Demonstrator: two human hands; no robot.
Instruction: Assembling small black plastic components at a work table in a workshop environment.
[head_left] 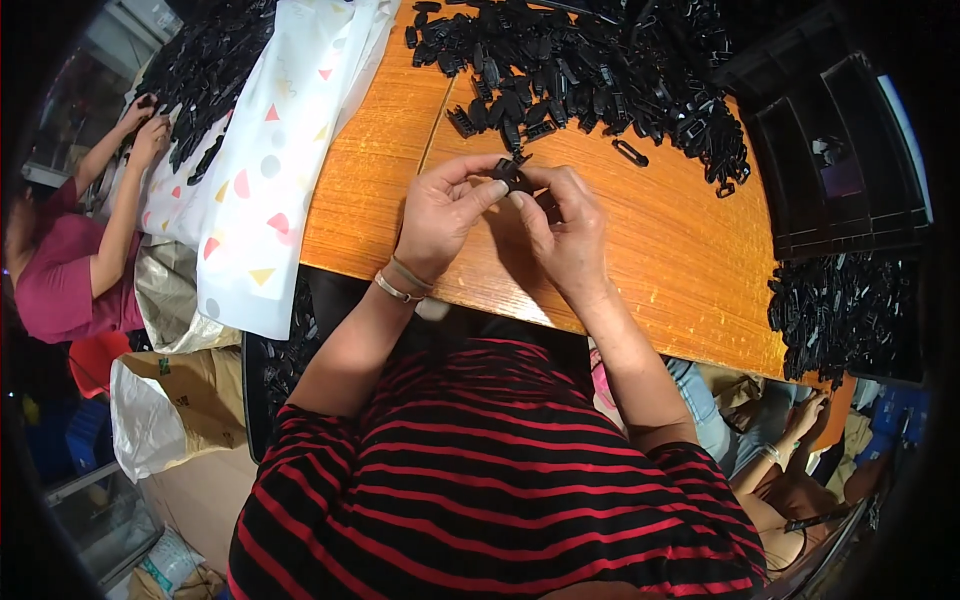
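Over the near part of the wooden table (640,240), both of my hands meet at a small black plastic piece (512,174). My left hand (445,208) pinches it from the left between thumb and fingers. From the other side, my right hand (570,222) closes its thumb and fingertips on it. The fingers partly cover the piece, so its exact kind is hard to make out. Just beyond my fingers lies the edge of a large pile of black plastic parts (570,70). One loose oblong black part (630,152) rests apart from the pile.
A white patterned cloth (265,180) covers the surface to the left. Beyond it, a person in a maroon top (80,260) handles black parts. A black crate (840,160) stands on the right, near more black parts (830,310). Another person's arm (790,440) shows lower right.
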